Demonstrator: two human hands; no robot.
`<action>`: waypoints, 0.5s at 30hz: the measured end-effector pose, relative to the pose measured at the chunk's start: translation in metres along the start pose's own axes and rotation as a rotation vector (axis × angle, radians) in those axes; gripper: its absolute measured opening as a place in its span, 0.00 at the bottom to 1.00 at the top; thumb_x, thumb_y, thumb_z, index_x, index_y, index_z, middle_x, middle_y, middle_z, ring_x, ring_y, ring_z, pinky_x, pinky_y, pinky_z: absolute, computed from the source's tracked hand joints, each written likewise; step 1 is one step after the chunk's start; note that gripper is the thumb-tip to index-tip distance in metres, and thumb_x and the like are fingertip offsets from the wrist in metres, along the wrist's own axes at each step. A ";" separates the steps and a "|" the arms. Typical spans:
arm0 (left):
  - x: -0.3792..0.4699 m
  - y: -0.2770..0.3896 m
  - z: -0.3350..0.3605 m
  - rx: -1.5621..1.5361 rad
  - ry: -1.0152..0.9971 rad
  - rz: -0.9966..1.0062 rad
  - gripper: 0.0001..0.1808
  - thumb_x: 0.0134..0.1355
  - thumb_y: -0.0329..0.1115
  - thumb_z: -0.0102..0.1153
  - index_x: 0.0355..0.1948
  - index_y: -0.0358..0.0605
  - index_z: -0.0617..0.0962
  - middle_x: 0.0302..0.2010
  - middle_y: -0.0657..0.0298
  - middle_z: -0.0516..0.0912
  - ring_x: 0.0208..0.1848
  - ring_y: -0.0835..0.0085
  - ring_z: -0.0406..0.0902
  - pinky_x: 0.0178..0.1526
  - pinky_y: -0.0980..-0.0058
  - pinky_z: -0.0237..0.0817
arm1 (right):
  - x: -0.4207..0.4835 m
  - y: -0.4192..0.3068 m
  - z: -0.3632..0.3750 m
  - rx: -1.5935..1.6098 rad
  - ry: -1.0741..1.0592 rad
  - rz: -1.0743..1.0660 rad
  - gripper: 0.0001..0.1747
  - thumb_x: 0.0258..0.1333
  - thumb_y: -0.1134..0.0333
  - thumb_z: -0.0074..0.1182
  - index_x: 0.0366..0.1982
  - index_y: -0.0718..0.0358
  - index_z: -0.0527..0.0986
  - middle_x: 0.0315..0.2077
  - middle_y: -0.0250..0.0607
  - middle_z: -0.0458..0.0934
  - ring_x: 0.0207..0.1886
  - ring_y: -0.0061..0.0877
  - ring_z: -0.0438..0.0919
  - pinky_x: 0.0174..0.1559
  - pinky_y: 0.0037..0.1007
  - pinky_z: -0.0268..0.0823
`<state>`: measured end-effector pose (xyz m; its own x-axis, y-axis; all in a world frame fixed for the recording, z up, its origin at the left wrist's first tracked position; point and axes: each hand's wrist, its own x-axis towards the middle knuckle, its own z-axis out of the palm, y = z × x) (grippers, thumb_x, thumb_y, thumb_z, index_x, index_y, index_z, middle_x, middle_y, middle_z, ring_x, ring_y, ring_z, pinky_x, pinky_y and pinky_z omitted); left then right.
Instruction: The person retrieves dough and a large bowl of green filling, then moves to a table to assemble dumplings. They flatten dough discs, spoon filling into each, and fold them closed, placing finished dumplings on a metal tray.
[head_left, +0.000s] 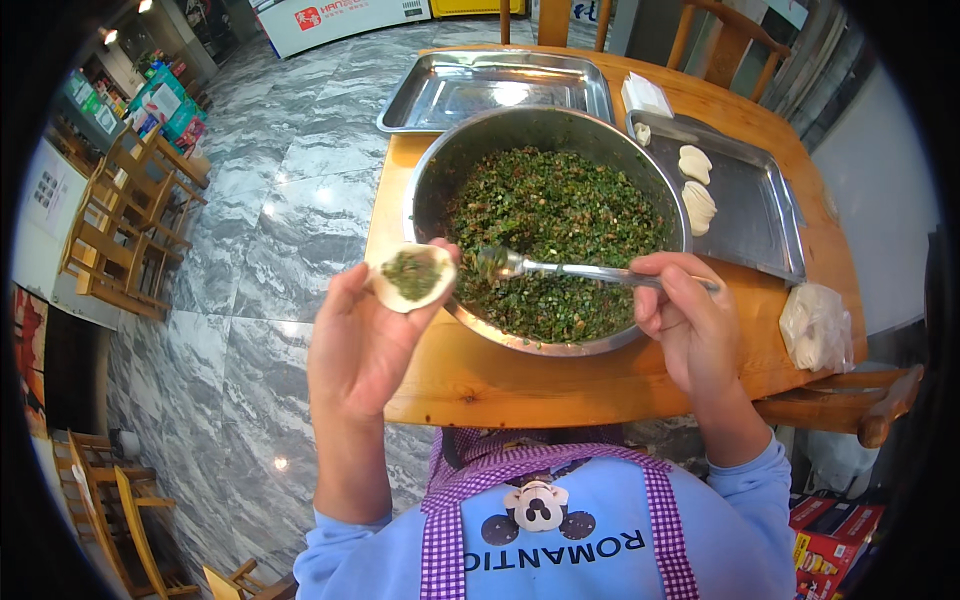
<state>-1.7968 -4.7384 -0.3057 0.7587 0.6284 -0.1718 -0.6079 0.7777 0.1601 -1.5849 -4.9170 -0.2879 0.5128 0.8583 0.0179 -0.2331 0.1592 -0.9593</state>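
Note:
My left hand (367, 337) holds a round dough wrapper (411, 279) with green filling on it, left of a large steel bowl (547, 349). The bowl contains chopped green filling mixed with reddish bits (555, 217). Between thumb and fingers, my right hand (686, 315) grips the handle of a metal spoon (585, 271), whose bowl end carries some filling over the mixture. Several stacked or overlapping wrappers (699, 208) lie on a metal tray (750, 202) at the right, with more dough pieces (695, 164) behind them.
Behind the bowl is a large shallow steel tray (427, 90). White paper napkins (646, 95) stand near the right tray. A clear plastic bag of dough (817, 328) sits at the right of the wooden table (487, 390). A wooden chair (840, 409) touches the area at its right edge.

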 end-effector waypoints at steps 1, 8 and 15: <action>0.002 -0.004 0.002 -0.022 -0.017 -0.038 0.27 0.65 0.31 0.37 0.58 0.16 0.53 0.62 0.30 0.55 0.66 0.41 0.54 0.68 0.50 0.49 | -0.004 -0.001 0.001 -0.013 0.021 -0.047 0.16 0.62 0.64 0.44 0.42 0.69 0.75 0.24 0.35 0.75 0.25 0.16 0.68 0.28 0.17 0.59; 0.018 -0.028 0.016 0.065 -0.035 -0.144 0.24 0.66 0.32 0.33 0.53 0.16 0.60 0.58 0.28 0.59 0.65 0.37 0.54 0.67 0.48 0.50 | -0.007 0.010 0.000 -0.900 -0.346 -0.934 0.14 0.51 0.76 0.53 0.43 0.67 0.75 0.29 0.40 0.76 0.30 0.30 0.74 0.32 0.29 0.66; 0.023 -0.031 0.017 0.046 -0.001 -0.152 0.24 0.68 0.33 0.32 0.53 0.15 0.59 0.56 0.28 0.61 0.64 0.35 0.55 0.68 0.49 0.50 | -0.009 0.015 -0.005 -1.071 -0.377 -1.115 0.18 0.44 0.78 0.55 0.42 0.67 0.76 0.32 0.39 0.76 0.30 0.30 0.74 0.31 0.28 0.67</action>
<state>-1.7564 -4.7482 -0.2985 0.8412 0.5039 -0.1963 -0.4752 0.8620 0.1763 -1.5891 -4.9244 -0.3037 -0.2412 0.6439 0.7261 0.8502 0.5010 -0.1618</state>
